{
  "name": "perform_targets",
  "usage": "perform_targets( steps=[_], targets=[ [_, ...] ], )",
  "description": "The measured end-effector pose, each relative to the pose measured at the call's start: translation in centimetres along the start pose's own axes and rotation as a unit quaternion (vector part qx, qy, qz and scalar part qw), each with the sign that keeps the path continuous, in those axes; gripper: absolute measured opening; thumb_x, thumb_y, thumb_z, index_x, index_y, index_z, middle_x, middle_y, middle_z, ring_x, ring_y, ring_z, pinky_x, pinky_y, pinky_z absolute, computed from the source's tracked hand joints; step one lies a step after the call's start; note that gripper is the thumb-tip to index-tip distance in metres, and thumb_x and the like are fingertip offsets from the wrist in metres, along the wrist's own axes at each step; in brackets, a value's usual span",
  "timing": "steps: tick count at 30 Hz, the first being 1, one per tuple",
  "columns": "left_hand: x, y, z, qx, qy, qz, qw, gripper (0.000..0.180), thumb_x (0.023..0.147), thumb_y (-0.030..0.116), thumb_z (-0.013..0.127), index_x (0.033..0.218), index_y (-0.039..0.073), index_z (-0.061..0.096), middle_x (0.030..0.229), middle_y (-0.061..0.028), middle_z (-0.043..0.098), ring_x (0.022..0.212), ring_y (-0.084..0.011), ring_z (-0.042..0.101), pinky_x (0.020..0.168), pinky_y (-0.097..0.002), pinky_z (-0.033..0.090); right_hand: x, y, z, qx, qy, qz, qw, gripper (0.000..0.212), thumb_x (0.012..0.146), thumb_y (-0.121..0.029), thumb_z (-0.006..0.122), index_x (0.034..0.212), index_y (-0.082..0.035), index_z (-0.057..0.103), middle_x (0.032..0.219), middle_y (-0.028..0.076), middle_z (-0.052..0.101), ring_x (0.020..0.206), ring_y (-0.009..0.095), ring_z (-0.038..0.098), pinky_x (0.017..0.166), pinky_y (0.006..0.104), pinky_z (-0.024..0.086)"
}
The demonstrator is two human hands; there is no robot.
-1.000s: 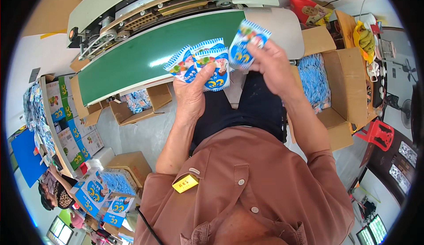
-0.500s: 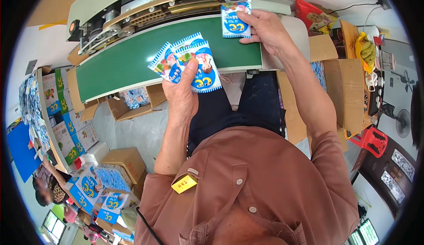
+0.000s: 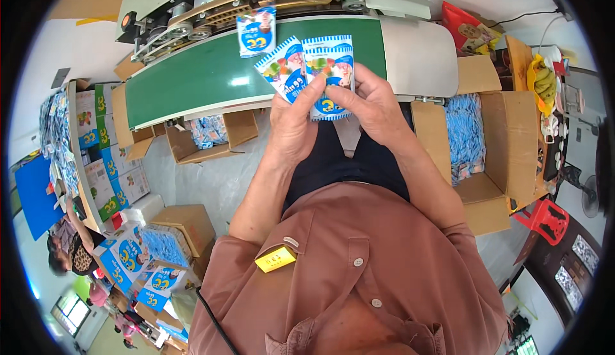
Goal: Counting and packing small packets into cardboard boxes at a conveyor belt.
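"Machine across the upper frame, green belt below. Hands?"

"Centre: left hand gripping fanned packets, right hand pinching the front packet; another packet upper left of centre. Probably singling out; next calls for freeing just one."

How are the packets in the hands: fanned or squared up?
Fanned: the leftmost packet slants away from the front packet, and a rear packet peeks above it.

At right we see a red stool, a fan and a red bag; far left, a blue board.
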State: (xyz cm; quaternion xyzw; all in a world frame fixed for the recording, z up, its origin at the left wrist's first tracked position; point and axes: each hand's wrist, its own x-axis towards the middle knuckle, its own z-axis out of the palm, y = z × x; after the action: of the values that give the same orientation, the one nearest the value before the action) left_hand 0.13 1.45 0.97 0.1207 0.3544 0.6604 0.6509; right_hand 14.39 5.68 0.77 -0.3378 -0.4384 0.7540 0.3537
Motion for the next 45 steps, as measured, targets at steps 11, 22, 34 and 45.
perform_targets(
  steps=[11,22,34,45],
  targets=[
    [-0.3,-0.9,-0.3,0.029,0.020,0.011,0.999,0.027,0.092,0.008,0.069,0.118,0.007,0.062,0.112,-0.0051,0.068,0.098,-0.0137,0.067,0.083,-0.0311,0.056,-1.0,-1.0,-1.1,-0.014,0.099,-0.002,0.995,0.031,0.095,-0.013,0.067,0.120,0.005,0.063,0.099,0.009,0.071,0.084,0.010,0.068,0.067,0.0244,0.058],
    [1.1,-0.2,-0.5,0.036,0.044,0.052,0.997,0.027,0.090,0.005,0.071,0.115,0.005,0.062,0.107,-0.0057,0.070,0.094,-0.0138,0.068,0.080,-0.0303,0.057,0.1,-0.5,-0.7,-0.032,0.112,0.014,0.993,0.037,0.094,-0.013,0.067,0.125,0.006,0.062,0.097,0.010,0.072,0.083,0.013,0.069,0.067,0.0261,0.059],
    [1.4,0.2,-0.4,0.092,0.081,0.073,0.990,0.027,0.088,0.005,0.072,0.113,0.004,0.061,0.107,-0.0081,0.069,0.089,-0.0156,0.070,0.073,-0.0312,0.060,0.8,0.1,-0.8,-0.030,0.088,0.054,0.994,0.029,0.093,-0.015,0.067,0.117,0.001,0.066,0.102,0.008,0.071,0.083,0.013,0.070,0.064,0.0258,0.061],
    [2.1,2.3,-0.8,0.107,0.100,0.061,0.987,0.032,0.089,0.008,0.070,0.117,-0.001,0.057,0.105,-0.0127,0.068,0.084,-0.0218,0.072,0.057,-0.0317,0.064,3.8,-4.2,-7.4,-0.002,0.196,0.017,0.980,0.034,0.095,-0.014,0.064,0.122,0.006,0.057,0.110,0.010,0.067,0.093,0.018,0.069,0.071,0.0313,0.063]
  ],
)
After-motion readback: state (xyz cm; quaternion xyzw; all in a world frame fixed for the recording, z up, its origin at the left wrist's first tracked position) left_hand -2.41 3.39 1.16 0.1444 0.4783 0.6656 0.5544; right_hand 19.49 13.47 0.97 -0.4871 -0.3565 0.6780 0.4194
